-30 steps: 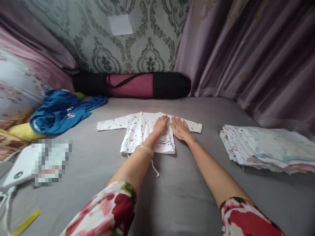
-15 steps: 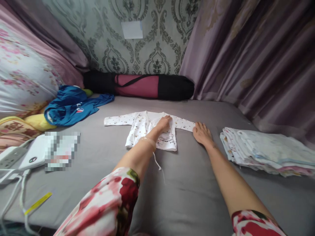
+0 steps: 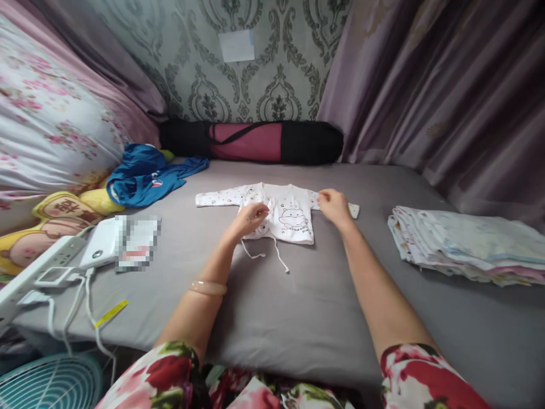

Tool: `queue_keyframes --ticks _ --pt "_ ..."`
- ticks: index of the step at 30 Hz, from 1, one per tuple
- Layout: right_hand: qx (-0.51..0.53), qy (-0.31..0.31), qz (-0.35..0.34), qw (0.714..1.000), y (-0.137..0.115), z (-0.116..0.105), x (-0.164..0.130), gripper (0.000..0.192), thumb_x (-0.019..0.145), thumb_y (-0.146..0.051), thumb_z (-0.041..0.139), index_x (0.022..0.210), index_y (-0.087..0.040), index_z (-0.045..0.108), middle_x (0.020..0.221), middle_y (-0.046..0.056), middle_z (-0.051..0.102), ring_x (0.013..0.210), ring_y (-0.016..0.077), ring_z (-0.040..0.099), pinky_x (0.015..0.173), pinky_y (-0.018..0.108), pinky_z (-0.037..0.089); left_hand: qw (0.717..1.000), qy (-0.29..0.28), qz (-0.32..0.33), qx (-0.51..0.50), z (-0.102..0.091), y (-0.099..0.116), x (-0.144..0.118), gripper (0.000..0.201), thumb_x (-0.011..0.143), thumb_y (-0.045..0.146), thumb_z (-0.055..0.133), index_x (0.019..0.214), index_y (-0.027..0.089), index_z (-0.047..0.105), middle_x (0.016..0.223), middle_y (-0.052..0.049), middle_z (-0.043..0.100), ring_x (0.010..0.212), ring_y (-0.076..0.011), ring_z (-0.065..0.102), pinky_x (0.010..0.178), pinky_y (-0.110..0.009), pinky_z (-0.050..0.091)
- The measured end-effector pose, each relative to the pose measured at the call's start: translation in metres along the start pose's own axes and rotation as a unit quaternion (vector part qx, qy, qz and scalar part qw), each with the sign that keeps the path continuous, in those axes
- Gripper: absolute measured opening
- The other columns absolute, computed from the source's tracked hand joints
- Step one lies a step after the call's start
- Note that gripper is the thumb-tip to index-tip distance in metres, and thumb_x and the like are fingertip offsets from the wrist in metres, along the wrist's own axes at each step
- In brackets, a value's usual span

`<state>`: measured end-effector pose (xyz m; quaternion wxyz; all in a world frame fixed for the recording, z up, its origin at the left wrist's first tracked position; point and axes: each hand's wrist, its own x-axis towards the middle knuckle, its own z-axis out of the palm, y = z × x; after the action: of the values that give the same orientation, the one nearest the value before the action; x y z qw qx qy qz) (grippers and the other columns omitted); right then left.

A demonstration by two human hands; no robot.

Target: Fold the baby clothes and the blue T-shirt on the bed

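A white long-sleeved baby shirt with a hippo print lies spread on the grey sheet, sleeves out to both sides. Two white tie strings trail from its lower hem. My left hand is over the shirt's front on the left, fingers curled near its middle; whether they pinch the cloth is unclear. Over the right sleeve is my right hand, its fingers bent together. The sleeve's cuff shows beyond that hand, and anything between the fingertips is hidden.
Folded baby clothes are stacked at the right. A black and maroon roll bag lies along the wall. At left are a blue garment, a power strip, white cables and a yellow strip. A teal fan stands below the bed edge.
My left hand has moved left off the shirt's printed front, uncovering the hippo. My right hand has left the cuff, moved inward along the sleeve and curled its fingers. The view has shifted.
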<state>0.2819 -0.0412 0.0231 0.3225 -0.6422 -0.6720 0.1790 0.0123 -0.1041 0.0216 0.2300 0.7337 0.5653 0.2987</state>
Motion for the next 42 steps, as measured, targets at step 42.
queue_keyframes --ticks 42 --pt "0.354 -0.154 0.121 0.914 -0.061 0.038 -0.034 0.018 0.077 -0.039 0.059 0.079 -0.021 0.057 0.06 -0.005 0.051 0.05 0.0095 0.047 0.045 0.019 0.038 0.947 0.161 -0.135 -0.244 -0.003 0.007 -0.023 0.025 0.088 0.047 0.048 0.085 0.022 0.048 0.06 0.006 0.041 0.05 -0.0094 0.04 0.049 -0.02 0.031"
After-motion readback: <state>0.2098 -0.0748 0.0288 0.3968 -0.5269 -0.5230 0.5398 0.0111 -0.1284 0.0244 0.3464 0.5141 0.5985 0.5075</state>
